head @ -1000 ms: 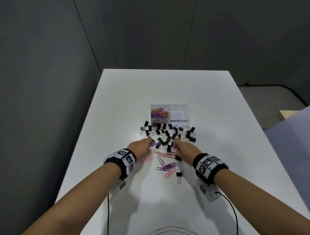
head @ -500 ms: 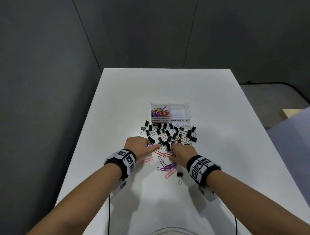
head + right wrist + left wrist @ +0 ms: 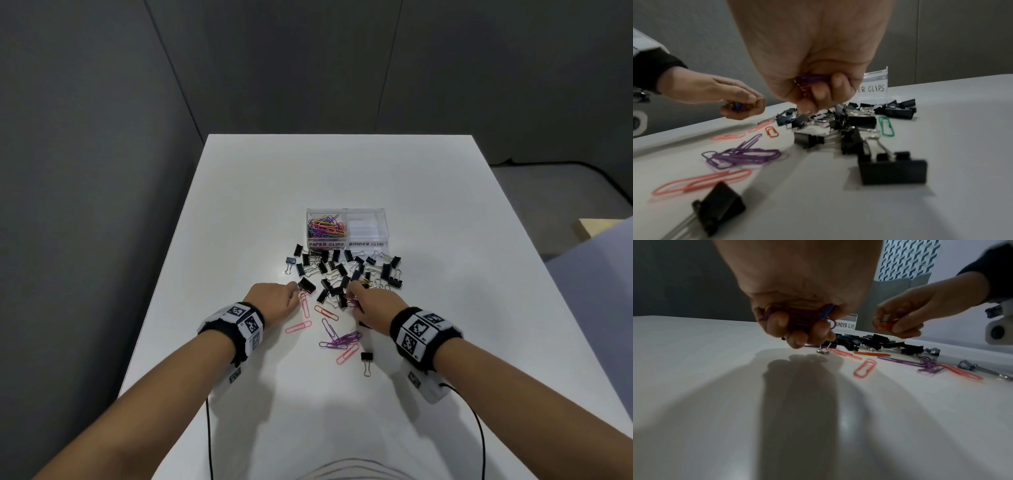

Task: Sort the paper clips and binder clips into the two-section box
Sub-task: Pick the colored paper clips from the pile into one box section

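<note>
— Listing hands first: what does each hold?
— Left hand (image 3: 797, 318): fingers curled round a bunch of gathered paper clips (image 3: 797, 316). Right hand (image 3: 818, 78): curled round purple clips (image 3: 812, 79).
— Box?
— Two-section box (image 3: 346, 244), mid-table: coloured clips fill the PAPER CLIPS side; nothing discernible in the BINDER CLIPS side.
— Loose stock?
— Black binder clips (image 3: 342, 270) heaped just before the box; loose paper clips (image 3: 337, 337) between both hands, towards the table's (image 3: 445, 205) near edge.

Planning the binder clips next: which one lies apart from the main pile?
The lone black binder clip nearest the person, beside the pink paper clip, below the right hand.
</note>
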`<state>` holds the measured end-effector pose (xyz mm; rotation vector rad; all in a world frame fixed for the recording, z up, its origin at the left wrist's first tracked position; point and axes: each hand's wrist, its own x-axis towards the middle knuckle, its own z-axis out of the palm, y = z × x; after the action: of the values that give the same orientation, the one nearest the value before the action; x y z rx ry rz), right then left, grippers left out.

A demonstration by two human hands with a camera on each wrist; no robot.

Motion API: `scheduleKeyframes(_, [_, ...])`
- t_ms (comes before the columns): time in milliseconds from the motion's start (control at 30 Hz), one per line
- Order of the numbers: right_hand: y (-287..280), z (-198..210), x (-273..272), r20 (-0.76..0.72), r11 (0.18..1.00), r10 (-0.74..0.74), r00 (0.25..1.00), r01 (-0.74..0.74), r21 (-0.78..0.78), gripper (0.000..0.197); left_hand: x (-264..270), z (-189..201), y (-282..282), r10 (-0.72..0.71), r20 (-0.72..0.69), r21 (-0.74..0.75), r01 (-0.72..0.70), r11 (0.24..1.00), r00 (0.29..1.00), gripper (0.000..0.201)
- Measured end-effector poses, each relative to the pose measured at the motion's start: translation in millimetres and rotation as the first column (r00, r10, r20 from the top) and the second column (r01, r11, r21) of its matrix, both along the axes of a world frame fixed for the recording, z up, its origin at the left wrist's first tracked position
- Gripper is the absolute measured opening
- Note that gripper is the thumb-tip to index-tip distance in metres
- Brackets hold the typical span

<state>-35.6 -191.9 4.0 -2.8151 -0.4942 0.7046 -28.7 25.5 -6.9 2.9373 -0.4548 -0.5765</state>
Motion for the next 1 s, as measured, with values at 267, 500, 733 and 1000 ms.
scheduleKeyframes(267, [-8.7,7.7,-11.7,-0.143,0.998,0.039,0.989,-0.03,0.063,0.021,7.1,4.4,1.0,-0.123,-0.014,0.028,0.124,0.992,0.992,0.028])
scheduleKeyframes(500, [-3.8,-0.7,-24.4,-0.121,0.974,0.209,0.97,-0.217,-0.065,0.035,4.5,6.6,-8.3,-0.239,-0.09,0.07,0.245,0.967,0.967,0.038])
scheduleKeyframes(733, [10.3,-3.9,-22.7,-0.081,0.98,0.189,0.979,-0.193,-0.039,0.023,10.2,11.6,-14.2,-0.227,-0.102,0.109,0.238,0.965,0.968,0.03])
scheduleKeyframes(1000, [0.7,-4.7,-14.8,-0.063,0.989,0.133,0.989,-0.136,-0.063,0.019,14.3,5.8,-15.7,-0.223,-0.104,0.13,0.236,0.963,0.969,0.029])
